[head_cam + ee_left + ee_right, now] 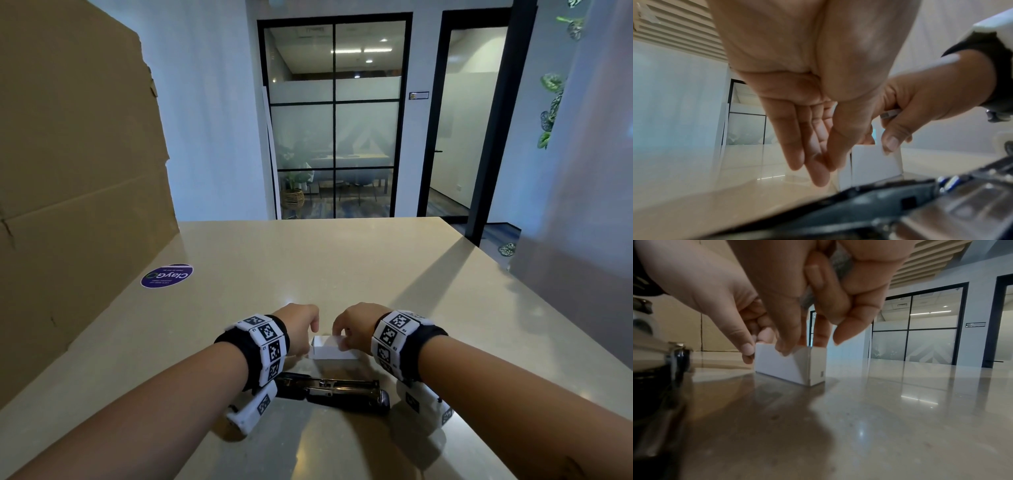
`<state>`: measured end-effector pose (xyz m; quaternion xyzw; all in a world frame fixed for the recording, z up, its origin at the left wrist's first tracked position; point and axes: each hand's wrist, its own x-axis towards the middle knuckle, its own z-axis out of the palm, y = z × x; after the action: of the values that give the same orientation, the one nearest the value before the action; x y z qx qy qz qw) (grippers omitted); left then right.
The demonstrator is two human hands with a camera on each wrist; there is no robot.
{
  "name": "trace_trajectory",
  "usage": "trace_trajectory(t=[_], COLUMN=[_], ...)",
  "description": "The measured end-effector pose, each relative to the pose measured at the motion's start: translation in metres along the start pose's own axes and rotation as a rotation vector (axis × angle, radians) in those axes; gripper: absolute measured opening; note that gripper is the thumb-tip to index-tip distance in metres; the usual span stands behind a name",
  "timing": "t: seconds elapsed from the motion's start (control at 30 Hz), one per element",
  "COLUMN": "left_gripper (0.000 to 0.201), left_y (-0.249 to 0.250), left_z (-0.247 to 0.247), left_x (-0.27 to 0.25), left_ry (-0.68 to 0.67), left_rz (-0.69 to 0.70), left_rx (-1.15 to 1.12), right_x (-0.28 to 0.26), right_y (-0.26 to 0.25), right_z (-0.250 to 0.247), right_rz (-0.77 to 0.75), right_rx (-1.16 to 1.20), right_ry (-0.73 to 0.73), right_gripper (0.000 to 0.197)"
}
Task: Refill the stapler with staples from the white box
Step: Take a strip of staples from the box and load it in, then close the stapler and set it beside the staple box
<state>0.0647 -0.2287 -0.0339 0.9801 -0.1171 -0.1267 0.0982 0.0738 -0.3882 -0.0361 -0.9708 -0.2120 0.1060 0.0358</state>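
So the white box sits on the table just behind the stapler, which is lying flipped open with its metal channel up, I'd guess so a strip can drop straight in. The right hand is over the box's right end with thumb and fingertips on its top edge, and from the wrist views it seems to be pinching a pale strip (staples maybe, too blurry to say). The left hand hangs at the box's left end, fingers straight and holding nothing, probably there to steady it.
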Motion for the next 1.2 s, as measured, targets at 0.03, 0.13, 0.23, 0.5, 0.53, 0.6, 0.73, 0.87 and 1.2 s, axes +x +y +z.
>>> trace_trajectory(t=[0.03,0.13,0.23,0.5,0.53,0.6,0.73,0.87,1.2], left_gripper=[0.035,0.039,0.044,0.055,0.053,0.048,0.036,0.029,0.039], left_y=[0.000,0.002,0.003,0.004,0.004,0.002,-0.001,-0.007,-0.027], left_z=[0.000,0.002,0.003,0.003,0.003,0.003,0.003,0.000,0.001], left_x=[0.000,0.000,0.001,0.001,0.001,0.000,-0.005,-0.017,-0.058], left_ry=[-0.003,-0.004,-0.004,-0.023,-0.018,-0.001,0.014,0.011,-0.168], left_rz=[-0.002,-0.012,-0.024,-0.024,-0.019,-0.004,0.020,0.040,0.084], left_rx=[-0.009,-0.060,-0.107,-0.080,-0.062,-0.038,-0.002,0.036,0.109], right_x=[0.000,-0.001,-0.001,0.000,0.000,0.001,-0.004,-0.029,-0.092], right_y=[0.000,-0.001,-0.001,-0.003,-0.004,-0.005,-0.003,-0.002,-0.014], right_z=[0.000,0.000,0.000,0.000,0.000,0.001,-0.001,-0.010,-0.008], right_rz=[0.001,0.009,0.014,0.029,0.036,0.050,0.051,0.052,0.019], right_rx=[0.001,0.005,-0.001,-0.036,-0.044,-0.054,-0.058,-0.012,0.179], right_ry=[0.001,0.003,0.006,0.013,0.012,0.011,0.025,0.131,0.166], right_gripper=[0.024,0.024,0.025,0.027,0.029,0.032,0.042,0.043,0.012])
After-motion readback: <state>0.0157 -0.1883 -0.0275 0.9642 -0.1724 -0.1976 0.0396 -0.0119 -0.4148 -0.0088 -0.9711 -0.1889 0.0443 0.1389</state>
